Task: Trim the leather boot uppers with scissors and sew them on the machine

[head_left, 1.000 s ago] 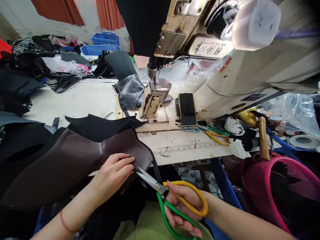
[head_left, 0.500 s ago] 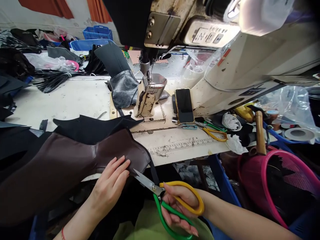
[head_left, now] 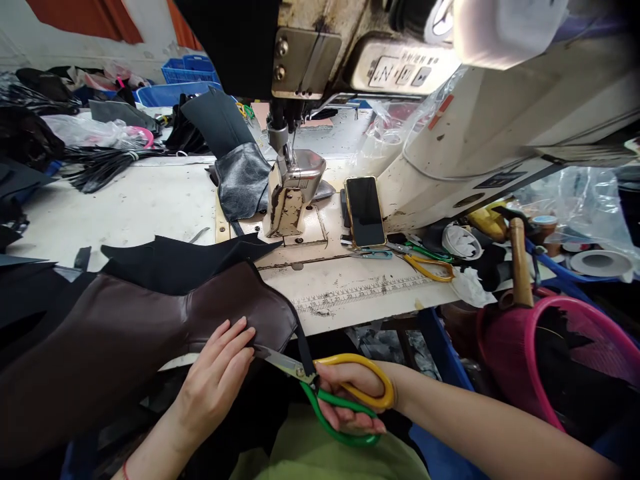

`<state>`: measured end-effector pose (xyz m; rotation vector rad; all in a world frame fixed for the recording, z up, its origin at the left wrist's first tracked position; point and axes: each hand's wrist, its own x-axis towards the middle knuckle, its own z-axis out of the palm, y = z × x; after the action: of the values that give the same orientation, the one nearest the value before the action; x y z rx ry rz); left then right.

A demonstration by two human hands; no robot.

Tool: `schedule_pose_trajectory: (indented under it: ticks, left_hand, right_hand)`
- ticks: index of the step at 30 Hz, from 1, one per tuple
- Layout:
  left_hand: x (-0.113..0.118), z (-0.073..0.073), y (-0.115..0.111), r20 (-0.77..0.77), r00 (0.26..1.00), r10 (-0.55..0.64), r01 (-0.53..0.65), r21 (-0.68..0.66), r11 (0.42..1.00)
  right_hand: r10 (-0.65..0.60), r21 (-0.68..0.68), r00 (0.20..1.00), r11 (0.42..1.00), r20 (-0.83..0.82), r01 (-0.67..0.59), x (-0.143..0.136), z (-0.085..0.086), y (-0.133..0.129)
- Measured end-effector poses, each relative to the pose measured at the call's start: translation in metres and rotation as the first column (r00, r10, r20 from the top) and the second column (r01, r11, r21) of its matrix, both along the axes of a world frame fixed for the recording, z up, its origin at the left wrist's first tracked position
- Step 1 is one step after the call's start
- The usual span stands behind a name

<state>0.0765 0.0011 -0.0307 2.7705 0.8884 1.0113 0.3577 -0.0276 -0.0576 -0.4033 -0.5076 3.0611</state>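
Observation:
A dark brown leather piece (head_left: 135, 327) with black material (head_left: 175, 263) along its far side lies over the table's front edge. My left hand (head_left: 215, 373) rests on its near edge, fingers stretched out and side by side. In my right hand (head_left: 353, 390) are scissors (head_left: 287, 363) with one yellow and one green handle. Their blades point left to the leather's near edge, close to my left fingertips; the blade tips are partly hidden there. A narrow black strip (head_left: 303, 347) hangs from the right end of the leather, beside the scissors.
The sewing machine's post (head_left: 295, 193) stands behind the leather, with a black leather piece (head_left: 243, 180) to its left. A phone (head_left: 365, 212) and more scissors (head_left: 427, 269) lie to the right. A pink basket (head_left: 537, 353) with dark scraps is at the right.
The scissors' handles have come closer together and the blades have closed at the leather's edge. The view has shifted slightly.

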Motion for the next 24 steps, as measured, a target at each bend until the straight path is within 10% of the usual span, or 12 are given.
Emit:
schedule_pose_trajectory:
  ticks: [24]
  left_hand:
    - [-0.005, 0.013, -0.006, 0.030, 0.994, 0.101, -0.094, -0.172, 0.981]
  right_hand:
    - [0.114, 0.047, 0.969, 0.991, 0.221, -0.127, -0.016, 0.009, 0.028]
